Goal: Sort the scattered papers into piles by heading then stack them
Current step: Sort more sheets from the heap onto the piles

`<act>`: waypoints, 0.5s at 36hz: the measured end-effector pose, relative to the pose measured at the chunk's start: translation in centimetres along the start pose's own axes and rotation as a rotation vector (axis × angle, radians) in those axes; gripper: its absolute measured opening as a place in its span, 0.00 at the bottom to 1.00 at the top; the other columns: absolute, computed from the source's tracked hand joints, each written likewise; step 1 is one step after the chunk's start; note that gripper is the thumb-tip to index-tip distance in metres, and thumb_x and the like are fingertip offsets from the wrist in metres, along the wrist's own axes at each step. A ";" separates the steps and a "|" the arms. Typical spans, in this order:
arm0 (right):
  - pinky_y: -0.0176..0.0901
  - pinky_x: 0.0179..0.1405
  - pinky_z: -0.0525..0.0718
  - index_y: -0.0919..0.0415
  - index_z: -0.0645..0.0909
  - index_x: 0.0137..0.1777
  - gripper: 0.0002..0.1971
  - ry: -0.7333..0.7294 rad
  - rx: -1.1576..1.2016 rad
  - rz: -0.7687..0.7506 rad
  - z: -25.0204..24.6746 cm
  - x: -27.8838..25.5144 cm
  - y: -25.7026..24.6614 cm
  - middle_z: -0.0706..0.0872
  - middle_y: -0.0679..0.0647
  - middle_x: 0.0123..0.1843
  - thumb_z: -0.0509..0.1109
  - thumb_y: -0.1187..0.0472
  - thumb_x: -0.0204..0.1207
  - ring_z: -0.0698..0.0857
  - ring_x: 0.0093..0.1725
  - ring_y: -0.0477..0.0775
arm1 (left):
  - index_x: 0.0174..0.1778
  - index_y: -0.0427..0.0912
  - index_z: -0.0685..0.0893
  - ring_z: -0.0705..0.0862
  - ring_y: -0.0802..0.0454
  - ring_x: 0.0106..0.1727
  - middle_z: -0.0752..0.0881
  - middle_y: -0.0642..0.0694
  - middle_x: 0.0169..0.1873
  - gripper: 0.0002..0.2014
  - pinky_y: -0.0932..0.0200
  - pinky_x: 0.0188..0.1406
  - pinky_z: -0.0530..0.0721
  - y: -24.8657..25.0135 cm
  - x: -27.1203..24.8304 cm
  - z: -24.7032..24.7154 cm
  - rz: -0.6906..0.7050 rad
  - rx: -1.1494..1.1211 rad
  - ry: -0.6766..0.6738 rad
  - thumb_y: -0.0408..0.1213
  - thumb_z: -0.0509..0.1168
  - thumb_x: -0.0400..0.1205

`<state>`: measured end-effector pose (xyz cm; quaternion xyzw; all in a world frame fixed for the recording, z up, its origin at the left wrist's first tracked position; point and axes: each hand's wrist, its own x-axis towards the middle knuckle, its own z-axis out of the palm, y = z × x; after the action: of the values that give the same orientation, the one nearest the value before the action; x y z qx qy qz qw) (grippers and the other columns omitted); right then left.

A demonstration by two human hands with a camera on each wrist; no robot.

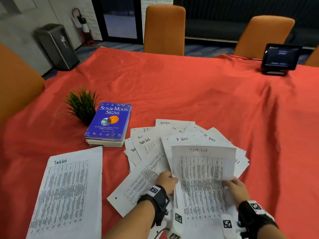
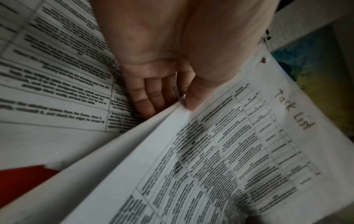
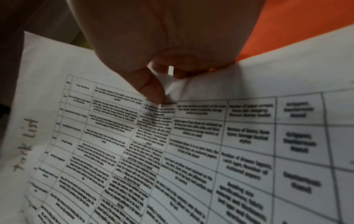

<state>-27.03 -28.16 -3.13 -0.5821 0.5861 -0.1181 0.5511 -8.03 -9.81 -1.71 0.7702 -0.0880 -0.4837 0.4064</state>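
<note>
both hands (image 1: pixel 200 184) pinch a raised, creased "task list" sheet (image 1: pixel 203 169), grip tight on its edges.

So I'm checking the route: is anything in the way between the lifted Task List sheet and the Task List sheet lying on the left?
Nothing visible: the handwritten-headed Task List sheet is off the heap; only bare red cloth separates it from the white left sheet.

red tablecloth (image 1: pixel 189 87), white black-printed papers (image 1: pixel 183 140), blue book (image 1: pixel 110 118), orange chairs (image 1: pixel 164 28)
</note>
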 end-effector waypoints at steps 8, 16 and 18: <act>0.39 0.31 0.83 0.64 0.84 0.43 0.09 -0.077 -0.177 -0.093 0.8 -1.1 -1.8 0.89 0.59 0.39 0.64 0.74 0.75 0.86 0.37 0.56 | 0.43 0.39 0.81 0.91 0.36 0.49 0.89 0.28 0.50 0.09 0.47 0.39 0.92 -1.6 -1.3 -1.2 -0.042 -0.060 -0.006 0.41 0.66 0.83; 0.34 0.26 0.76 0.59 0.79 0.30 0.11 -0.203 -0.397 -0.012 3.1 -0.8 -2.6 0.82 0.51 0.27 0.74 0.69 0.70 0.80 0.29 0.49 | 0.52 0.32 0.85 0.91 0.38 0.44 0.91 0.35 0.43 0.28 0.44 0.51 0.89 -4.5 -0.7 -3.3 -0.151 -0.222 0.056 0.57 0.61 0.76; 0.45 0.41 0.87 0.62 0.84 0.36 0.04 -0.240 -0.382 0.027 3.3 -0.5 -2.9 0.89 0.57 0.35 0.77 0.68 0.67 0.88 0.37 0.58 | 0.52 0.34 0.86 0.90 0.35 0.50 0.91 0.34 0.47 0.29 0.34 0.56 0.87 -6.2 1.1 -3.5 -0.125 -0.252 0.071 0.59 0.60 0.74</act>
<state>-22.95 -26.90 -1.81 -0.6778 0.5359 0.0724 0.4981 -6.22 -4.45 -6.09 0.7337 0.0362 -0.4876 0.4718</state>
